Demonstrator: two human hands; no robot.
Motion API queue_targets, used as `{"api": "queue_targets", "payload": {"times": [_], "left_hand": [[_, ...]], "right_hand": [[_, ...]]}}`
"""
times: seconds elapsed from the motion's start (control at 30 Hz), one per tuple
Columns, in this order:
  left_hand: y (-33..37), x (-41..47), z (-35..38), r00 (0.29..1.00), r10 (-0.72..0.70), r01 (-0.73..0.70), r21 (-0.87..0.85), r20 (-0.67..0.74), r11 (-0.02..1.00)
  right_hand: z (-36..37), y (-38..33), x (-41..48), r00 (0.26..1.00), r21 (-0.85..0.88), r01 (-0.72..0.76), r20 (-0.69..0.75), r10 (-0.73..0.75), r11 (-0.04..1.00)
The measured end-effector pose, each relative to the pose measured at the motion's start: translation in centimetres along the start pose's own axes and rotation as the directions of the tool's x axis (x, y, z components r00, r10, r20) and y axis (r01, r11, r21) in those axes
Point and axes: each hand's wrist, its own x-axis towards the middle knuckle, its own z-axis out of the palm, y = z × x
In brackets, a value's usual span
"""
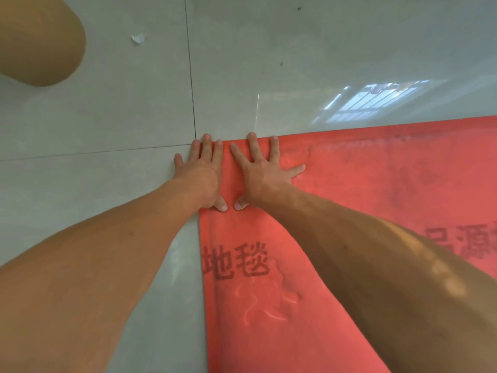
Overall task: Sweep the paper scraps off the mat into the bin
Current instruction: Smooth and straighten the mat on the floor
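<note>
Left hand and right hand pressed flat and spread wide at the corner of the red floor mat, mid frame: likely the sweeping step. Next, reach to the upper left for the small white paper scrap on the grey tile floor, then get it into the bin.

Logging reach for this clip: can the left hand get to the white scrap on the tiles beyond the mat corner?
Probably yes, with a lean forward. The left hand lies flat at the mat corner; only bare floor tile separates it from the scrap.
</note>
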Motion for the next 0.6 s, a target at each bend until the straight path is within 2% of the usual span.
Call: {"api": "queue_targets", "payload": {"times": [0.2,0.37,0.6], "left_hand": [[-1.3,-0.9,-0.2,0.995,0.049,-0.047,0.021,-0.086,0.999],[-0.3,-1.1,0.6,1.000,-0.014,0.014,-0.051,-0.001,0.999],[0.4,-0.7,0.5,0.998,-0.051,0.053,-0.092,0.027,0.994]], "right_hand": [[0.0,-0.1,-0.2,1.000,-0.004,-0.008,-0.017,0.008,1.000],[0.2,-0.2,-0.1,1.000,-0.002,-0.006,-0.025,0.005,1.000],[0.4,0.1,-0.3,0.999,-0.004,0.024,-0.034,-0.024,1.000]]}}
